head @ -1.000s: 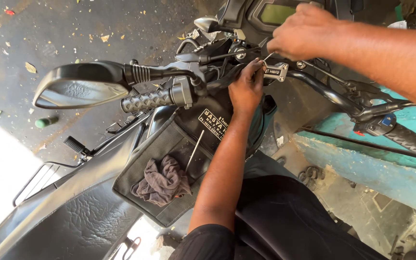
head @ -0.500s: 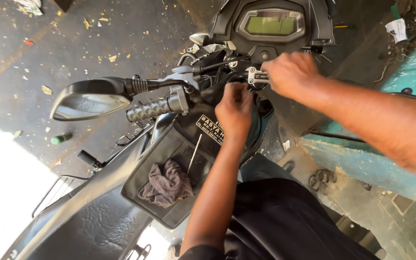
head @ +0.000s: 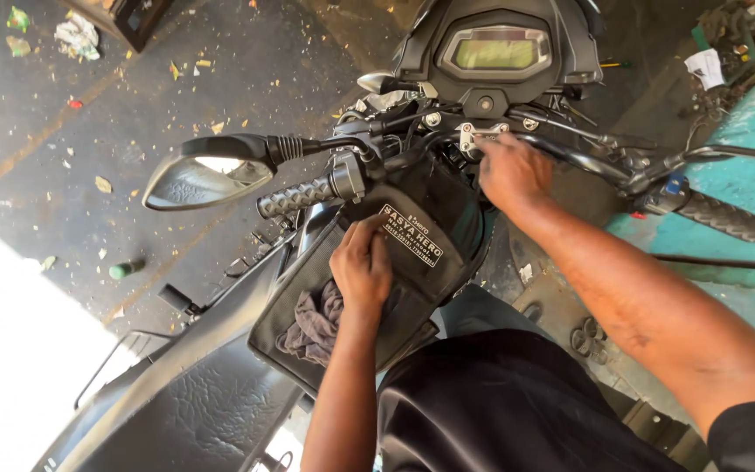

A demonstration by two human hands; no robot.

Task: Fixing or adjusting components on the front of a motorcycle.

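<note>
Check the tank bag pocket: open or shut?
Open. The tank bag pocket gapes, a grey rag bunched inside; the left hand rests at its mouth.

Tank bag [head: 412, 262]: matt black woven fabric, grey cloth rag [head: 312, 323] in its pocket. Seat [head: 194, 411]: grained black vinyl, slight sheen. Left grip [head: 294, 198]: knurled rubber; mirror housing [head: 220, 147]: smooth glossy plastic.

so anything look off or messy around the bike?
Yes. A crumpled grey rag is stuffed loose in the black tank bag under the left hand, and paper scraps and debris litter the floor.
</note>
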